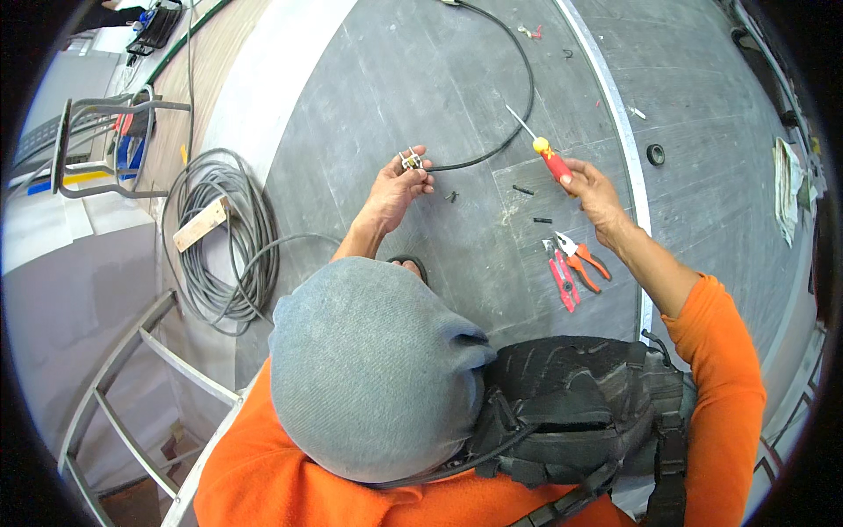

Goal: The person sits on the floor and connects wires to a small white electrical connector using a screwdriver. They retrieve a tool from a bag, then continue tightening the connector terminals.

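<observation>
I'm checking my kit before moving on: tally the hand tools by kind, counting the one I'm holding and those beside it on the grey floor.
Screwdriver: 1, in your right hand
Orange-handled pliers: 1
Red-handled tool, type unclear: 1
Total: 3

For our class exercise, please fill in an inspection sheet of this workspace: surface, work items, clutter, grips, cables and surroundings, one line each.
Surface: grey floor with pale marks; a pale strip crosses it on the right.
Work items: small connector and red-and-yellow screwdriver, its tip apart from the connector; orange-handled pliers beside a red hand tool on the floor.
Clutter: short black scraps; black ring right of the strip.
Grips: left grip holds the connector; right grip holds the screwdriver.
Cables: black cable curves away from the connector; grey cable coil at left.
Surroundings: ladder-like metal frame at lower left.
</observation>
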Tool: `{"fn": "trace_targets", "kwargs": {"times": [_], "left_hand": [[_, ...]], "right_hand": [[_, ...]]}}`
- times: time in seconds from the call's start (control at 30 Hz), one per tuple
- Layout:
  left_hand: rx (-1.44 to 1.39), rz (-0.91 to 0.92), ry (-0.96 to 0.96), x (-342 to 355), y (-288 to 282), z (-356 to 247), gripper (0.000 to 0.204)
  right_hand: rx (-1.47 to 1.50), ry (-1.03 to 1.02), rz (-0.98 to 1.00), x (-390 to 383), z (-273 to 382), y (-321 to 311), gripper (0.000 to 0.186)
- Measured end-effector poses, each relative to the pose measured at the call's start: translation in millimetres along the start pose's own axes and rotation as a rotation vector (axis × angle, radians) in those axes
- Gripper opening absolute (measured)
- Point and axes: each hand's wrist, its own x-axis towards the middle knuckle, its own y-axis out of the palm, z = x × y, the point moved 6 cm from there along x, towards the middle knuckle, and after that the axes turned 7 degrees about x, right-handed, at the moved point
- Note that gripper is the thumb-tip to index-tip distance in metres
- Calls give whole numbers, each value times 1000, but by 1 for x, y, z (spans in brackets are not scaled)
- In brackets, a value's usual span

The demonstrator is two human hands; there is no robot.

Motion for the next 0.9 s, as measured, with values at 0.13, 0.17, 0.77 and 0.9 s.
{"fn": "trace_targets", "kwargs": {"times": [0.13, 0.17, 0.77, 0.9], "left_hand": [[25, -60, 11, 13, -14, 9, 52], [83, -76, 23, 13, -12, 8, 50], [1139, -440, 235, 7, -22, -20, 77], [897, -373, 371, -6, -29, -19, 90]], "right_hand": [[-278, -24, -65, 16, -50, -31, 39], [-414, -12, -80, 15, -50, -34, 38], [-927, -218, 103, 21, -25, -22, 41], [-947, -198, 72, 24, -24, -21, 42]]}}
